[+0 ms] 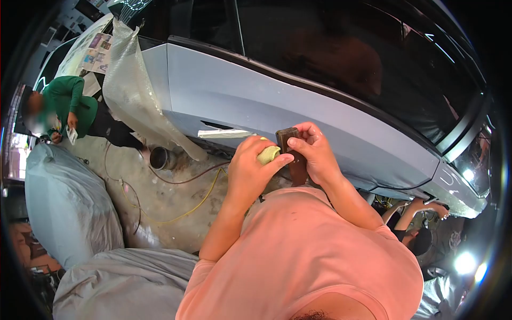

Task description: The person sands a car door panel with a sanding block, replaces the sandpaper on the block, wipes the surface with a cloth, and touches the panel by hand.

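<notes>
My left hand is closed around a crumpled yellow-green cloth, with the thumb stretched toward my other hand. In my right hand is a dark brown sanding block, pinched between thumb and fingers. Both hands are close together in front of my body, and the cloth is right beside the block. Just beyond them stands the grey car side panel, its surface dull. A white strip juts out near a dark opening in the panel, left of my hands.
Plastic sheeting hangs at the car's left part. A person in green stands there. Another person's arms reach under the car at right. Hoses and a bucket are on the floor; grey covers lie at left.
</notes>
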### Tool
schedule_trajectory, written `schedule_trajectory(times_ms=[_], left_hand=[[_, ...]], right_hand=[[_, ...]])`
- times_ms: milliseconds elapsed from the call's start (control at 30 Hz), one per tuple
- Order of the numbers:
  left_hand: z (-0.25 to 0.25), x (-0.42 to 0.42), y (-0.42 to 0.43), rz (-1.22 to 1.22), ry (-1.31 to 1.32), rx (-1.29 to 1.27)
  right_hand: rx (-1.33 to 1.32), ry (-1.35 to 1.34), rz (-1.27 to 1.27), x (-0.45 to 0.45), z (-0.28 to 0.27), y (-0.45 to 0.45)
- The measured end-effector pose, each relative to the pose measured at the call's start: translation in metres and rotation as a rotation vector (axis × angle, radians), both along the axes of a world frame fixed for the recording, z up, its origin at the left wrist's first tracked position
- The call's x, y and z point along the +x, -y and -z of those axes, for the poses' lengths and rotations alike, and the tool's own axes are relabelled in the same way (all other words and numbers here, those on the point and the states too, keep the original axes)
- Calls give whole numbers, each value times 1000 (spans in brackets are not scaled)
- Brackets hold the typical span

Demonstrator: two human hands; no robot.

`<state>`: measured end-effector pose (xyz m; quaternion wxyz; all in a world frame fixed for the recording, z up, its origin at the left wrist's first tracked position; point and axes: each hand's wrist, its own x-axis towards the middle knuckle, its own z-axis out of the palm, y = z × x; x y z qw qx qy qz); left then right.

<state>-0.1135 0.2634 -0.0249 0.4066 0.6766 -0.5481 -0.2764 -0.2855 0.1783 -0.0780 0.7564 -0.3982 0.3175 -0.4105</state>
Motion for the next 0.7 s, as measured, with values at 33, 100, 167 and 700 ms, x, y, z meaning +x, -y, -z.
schedule_trajectory(times_ms=[33, 100, 167, 700], left_hand=[[0, -3, 2, -6, 16, 9], [6, -6, 5, -2, 1, -25], [21, -7, 8, 19, -58, -118], [51, -22, 2, -148, -828, -22]], right_hand=[[-13, -7, -25, -4, -3, 1], [-40, -20, -71, -13, -9, 2], [-36, -23, -82, -23, -8, 7], [69, 31, -233, -55, -13, 31]])
